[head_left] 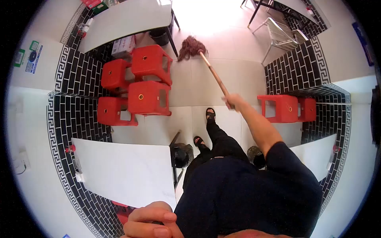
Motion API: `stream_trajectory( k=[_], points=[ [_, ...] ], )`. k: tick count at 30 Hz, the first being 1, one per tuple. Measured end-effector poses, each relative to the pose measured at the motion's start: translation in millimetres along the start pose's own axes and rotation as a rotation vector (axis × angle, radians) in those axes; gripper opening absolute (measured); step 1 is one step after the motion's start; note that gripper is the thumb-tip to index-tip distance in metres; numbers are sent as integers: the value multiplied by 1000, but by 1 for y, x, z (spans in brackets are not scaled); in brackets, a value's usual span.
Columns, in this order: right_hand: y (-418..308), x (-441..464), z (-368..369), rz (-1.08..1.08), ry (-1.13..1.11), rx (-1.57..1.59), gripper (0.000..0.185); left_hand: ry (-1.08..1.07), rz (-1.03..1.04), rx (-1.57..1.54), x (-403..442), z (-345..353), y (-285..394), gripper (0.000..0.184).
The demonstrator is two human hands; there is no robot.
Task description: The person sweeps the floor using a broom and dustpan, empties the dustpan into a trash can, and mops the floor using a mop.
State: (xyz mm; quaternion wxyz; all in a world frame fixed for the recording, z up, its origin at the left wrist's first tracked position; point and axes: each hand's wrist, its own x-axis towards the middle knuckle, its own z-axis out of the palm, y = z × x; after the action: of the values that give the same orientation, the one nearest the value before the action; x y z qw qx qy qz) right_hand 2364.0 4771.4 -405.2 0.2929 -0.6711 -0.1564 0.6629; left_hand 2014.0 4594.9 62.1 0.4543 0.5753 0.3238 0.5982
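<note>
My right hand [234, 102] is wrapped around the upper end of a wooden mop handle [216, 76], with the arm stretched forward. The handle slants away to the left, down to a mop head [191, 47] of reddish-brown strands lying on the tiled floor [214, 93]. Close to the camera at the bottom left, my left hand [151, 222] has its fingers curled in, and nothing shows in them. It is nearest to the front edge of a white table [123, 170].
Red plastic stools [149, 97] stand grouped on the left, and more red stools [279, 108] on the right. A long table [127, 20] with a dark bin [159, 37] beneath is ahead left. A metal-framed chair [278, 35] stands ahead right. Another table [315, 156] is beside me.
</note>
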Motion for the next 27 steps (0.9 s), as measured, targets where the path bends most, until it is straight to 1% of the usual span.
stream_trajectory(
  k=[1, 2, 4, 5, 6, 8, 9, 11, 12, 13, 14, 16, 17, 19, 21, 23, 25, 26, 27],
  points=[
    [-28, 25, 12, 26, 6, 165, 24, 23, 57, 72, 12, 10, -7, 43],
    [-51, 47, 24, 55, 13, 331, 22, 25, 53, 89, 23, 21, -14, 43],
    [-78, 79, 47, 64, -9, 375, 21, 67, 94, 295, 41, 40, -24, 44],
    [-88, 89, 52, 53, -12, 418, 21, 61, 90, 305, 53, 46, -28, 44],
    [-86, 87, 53, 57, -13, 427, 21, 26, 80, 289, 63, 50, -32, 44],
    [-67, 67, 55, -68, -93, 186, 20, -6, 77, 269, 82, 59, -37, 44],
    [-37, 72, 57, -90, -37, 192, 19, -13, 66, 239, 88, 62, -39, 45],
    [4, 33, 47, -91, -112, 271, 22, -15, 61, 204, 105, 68, -44, 46],
    [16, 3, 42, -71, -119, 273, 27, -20, 78, 205, 113, 71, -47, 46],
    [15, -30, 36, 30, -119, 279, 41, -29, 90, 208, 121, 74, -50, 46],
    [-2, -66, 31, 66, -116, 194, 55, -34, 89, 207, 129, 78, -52, 46],
    [12, -91, 11, 128, -101, 242, 62, -39, 97, 230, 144, 86, -57, 47],
    [3, -88, 3, 126, -105, 246, 62, -43, 100, 233, 156, 92, -65, 47],
    [-5, -100, -2, 176, -30, 304, 63, -42, 83, 246, 165, 97, -61, 47],
    [-24, -75, 2, 151, -19, 318, 63, -63, 66, 250, 178, 100, -71, 47],
    [-62, -38, 15, 14, -38, 484, 47, -78, 42, 260, 190, 106, -80, 47],
    [-92, 19, 26, -115, -57, 582, 42, -59, 40, 337, 200, 114, -88, 48],
    [-118, 43, 33, -138, 26, 571, 29, -60, 22, 354, 201, 119, -92, 48],
    [-135, 82, 30, -183, -93, 625, 12, -11, 59, 438, 201, 126, -99, 48]
  ],
)
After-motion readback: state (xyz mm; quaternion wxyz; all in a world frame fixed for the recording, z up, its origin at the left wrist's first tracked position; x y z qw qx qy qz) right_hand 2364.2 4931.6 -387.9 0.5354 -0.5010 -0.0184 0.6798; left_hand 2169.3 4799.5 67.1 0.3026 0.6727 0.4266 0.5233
